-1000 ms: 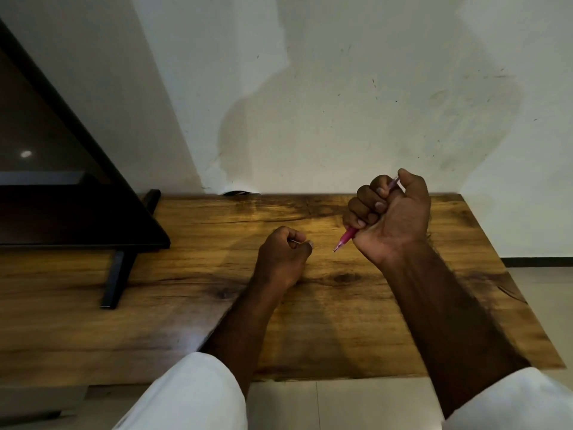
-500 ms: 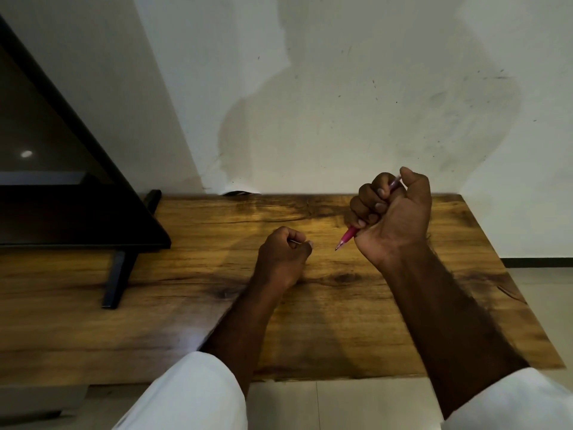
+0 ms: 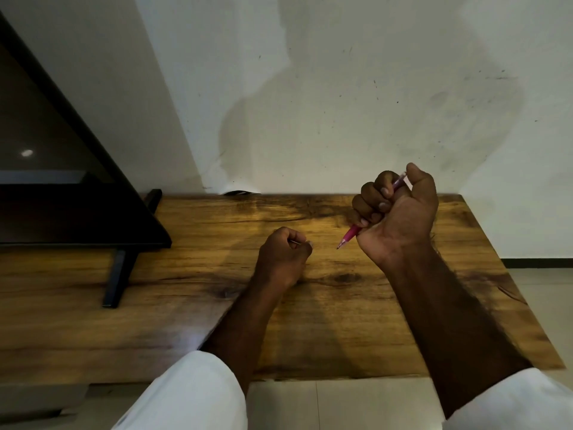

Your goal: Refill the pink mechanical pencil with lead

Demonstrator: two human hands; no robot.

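Note:
My right hand (image 3: 400,212) is closed in a fist around the pink mechanical pencil (image 3: 350,235). The pencil's tip points down and to the left, above the wooden table (image 3: 186,305). My thumb rests on the pencil's top end near the wall. My left hand (image 3: 283,254) rests on the table to the left of the pencil tip, with its fingers curled. A thin grey sliver, perhaps a lead (image 3: 295,242), shows between its thumb and forefinger. The two hands are apart.
A dark flat screen (image 3: 55,181) on black legs (image 3: 119,274) stands on the left part of the table. A white wall runs behind the table. The table's right edge drops to a tiled floor (image 3: 542,290).
My right hand has shifted very slightly and the thumb presses at the pencil's top. My left hand stays in place.

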